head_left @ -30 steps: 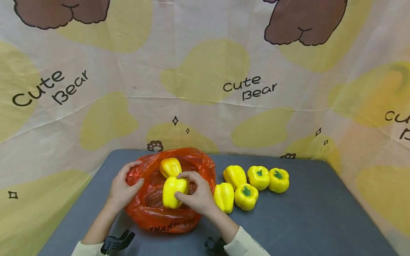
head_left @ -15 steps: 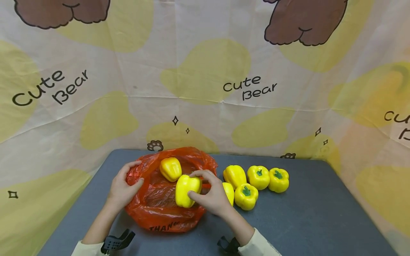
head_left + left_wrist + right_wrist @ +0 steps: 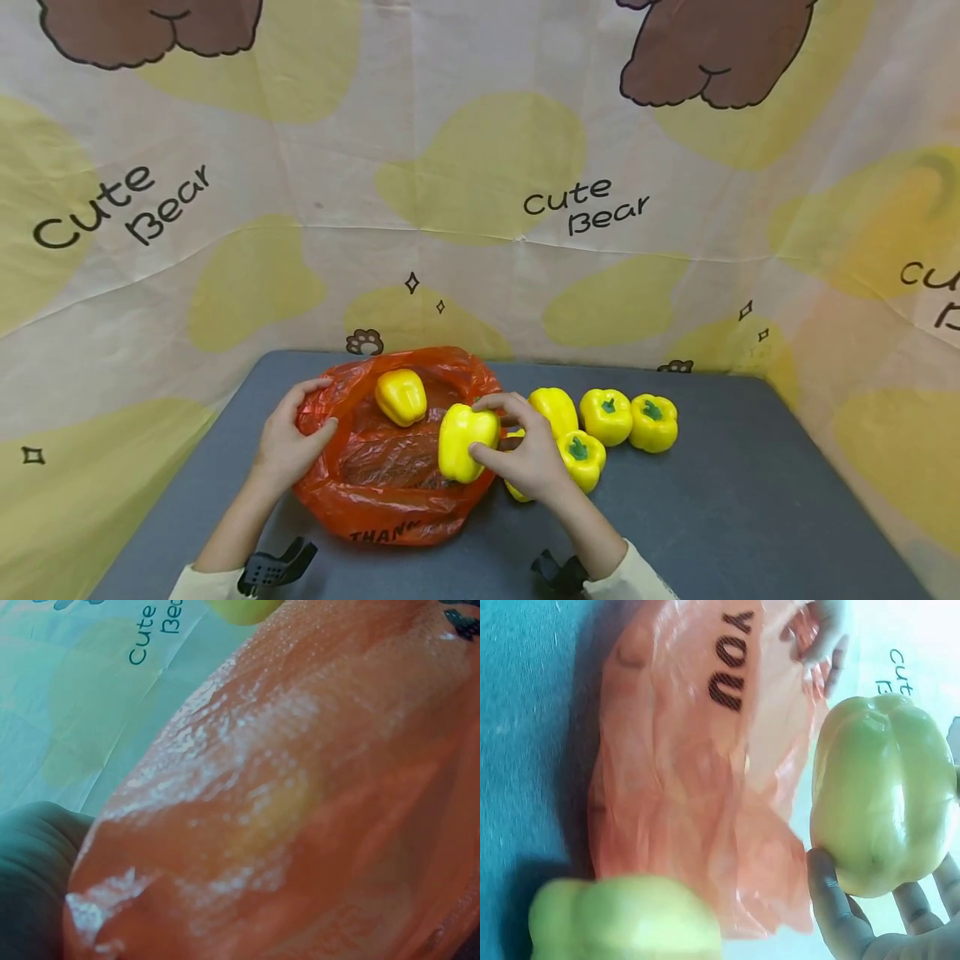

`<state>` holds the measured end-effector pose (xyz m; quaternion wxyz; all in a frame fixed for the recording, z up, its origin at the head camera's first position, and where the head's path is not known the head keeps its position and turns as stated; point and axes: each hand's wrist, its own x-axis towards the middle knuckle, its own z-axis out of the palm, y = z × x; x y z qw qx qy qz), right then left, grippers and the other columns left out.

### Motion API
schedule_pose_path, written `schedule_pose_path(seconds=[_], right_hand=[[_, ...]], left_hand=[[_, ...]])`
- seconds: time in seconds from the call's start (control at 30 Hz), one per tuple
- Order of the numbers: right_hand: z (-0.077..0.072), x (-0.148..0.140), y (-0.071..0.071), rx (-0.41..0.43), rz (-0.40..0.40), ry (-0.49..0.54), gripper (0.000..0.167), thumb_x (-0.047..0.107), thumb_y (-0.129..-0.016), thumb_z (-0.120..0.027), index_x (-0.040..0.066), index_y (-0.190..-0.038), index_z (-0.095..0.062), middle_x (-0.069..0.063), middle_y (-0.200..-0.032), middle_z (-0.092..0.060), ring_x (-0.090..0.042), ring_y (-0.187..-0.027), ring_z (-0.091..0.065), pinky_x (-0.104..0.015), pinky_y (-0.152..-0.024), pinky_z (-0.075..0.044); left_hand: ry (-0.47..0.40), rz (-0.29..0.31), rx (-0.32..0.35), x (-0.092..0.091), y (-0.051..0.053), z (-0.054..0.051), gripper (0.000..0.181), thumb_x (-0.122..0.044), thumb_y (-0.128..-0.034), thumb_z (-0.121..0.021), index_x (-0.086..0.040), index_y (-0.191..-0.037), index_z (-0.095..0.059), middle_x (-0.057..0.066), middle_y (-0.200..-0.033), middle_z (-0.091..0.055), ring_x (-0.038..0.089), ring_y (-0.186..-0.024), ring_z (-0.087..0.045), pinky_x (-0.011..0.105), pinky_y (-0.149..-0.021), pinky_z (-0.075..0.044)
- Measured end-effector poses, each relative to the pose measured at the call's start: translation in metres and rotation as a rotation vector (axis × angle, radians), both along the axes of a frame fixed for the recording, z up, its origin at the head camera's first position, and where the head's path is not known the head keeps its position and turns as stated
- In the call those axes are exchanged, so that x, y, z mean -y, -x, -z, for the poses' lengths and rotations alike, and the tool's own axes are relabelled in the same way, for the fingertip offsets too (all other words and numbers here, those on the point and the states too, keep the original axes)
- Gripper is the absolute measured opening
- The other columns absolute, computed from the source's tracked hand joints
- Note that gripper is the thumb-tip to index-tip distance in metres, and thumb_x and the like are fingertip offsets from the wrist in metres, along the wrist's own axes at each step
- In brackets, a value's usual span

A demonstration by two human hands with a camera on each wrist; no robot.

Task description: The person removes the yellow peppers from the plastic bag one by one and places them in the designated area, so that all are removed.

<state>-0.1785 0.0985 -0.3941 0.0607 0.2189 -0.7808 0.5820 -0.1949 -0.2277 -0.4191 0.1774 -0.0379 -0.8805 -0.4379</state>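
A red plastic bag (image 3: 408,521) stands with its mouth wide open. My left hand (image 3: 288,442) grips its left rim, thumb on the inner side and fingers outside; the left wrist view is mostly filled by the bag's film (image 3: 225,750). One yellow bell pepper (image 3: 401,397) lies inside, toward the back. Over the bag's right rim my right hand (image 3: 531,454) holds another yellow bell pepper (image 3: 460,442) between thumb and fingers. In the right wrist view that held pepper (image 3: 885,795) is raised beside the bag, fingers curled under it.
To the right, several yellow bell peppers rest on the grey table (image 3: 750,500). The nearest, a partly hidden pepper (image 3: 519,492), is behind my right hand, with a stem-up pepper (image 3: 588,462) next to it. A printed cloth (image 3: 480,167) hangs behind the table.
My right hand has moved rightward with the pepper, from above the middle of the bag to its right rim. My left hand has stayed on the left rim.
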Motion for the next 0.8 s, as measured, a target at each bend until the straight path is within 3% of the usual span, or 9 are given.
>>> schedule_pose_path(seconds=[0.43, 0.67, 0.8], right_hand=[[-0.010, -0.035, 0.002, -0.049, 0.090, -0.052, 0.040, 0.009, -0.074, -0.078, 0.018, -0.110, -0.063, -0.007, -0.111, -0.057, -0.031, -0.093, -0.053, -0.034, -0.072, -0.056], [-0.014, -0.052, 0.003, 0.000, 0.158, -0.061, 0.042, 0.006, -0.074, -0.078, 0.018, -0.111, -0.063, -0.006, -0.114, -0.056, -0.030, -0.094, -0.056, -0.035, -0.074, -0.056], [-0.016, -0.062, 0.004, -0.012, 0.194, -0.076, 0.041, 0.004, -0.074, -0.077, 0.016, -0.111, -0.063, -0.007, -0.112, -0.056, -0.030, -0.091, -0.057, -0.033, -0.072, -0.057]], left_hand=[[0.022, -0.007, -0.029, 0.000, 0.000, 0.000, 0.050, -0.005, -0.0824, -0.068, -0.009, -0.130, -0.052, 0.019, -0.126, -0.057, 0.035, -0.101, -0.061, 0.023, -0.069, -0.050], [0.007, 0.001, -0.025, 0.000, 0.000, 0.001, 0.050, -0.005, -0.0828, -0.068, -0.009, -0.130, -0.051, 0.020, -0.125, -0.056, 0.036, -0.100, -0.061, 0.037, -0.070, -0.055], [0.004, 0.003, -0.031, 0.000, 0.001, 0.001, 0.050, -0.004, -0.0824, -0.068, -0.009, -0.130, -0.052, 0.020, -0.124, -0.056, 0.036, -0.099, -0.061, 0.035, -0.069, -0.055]])
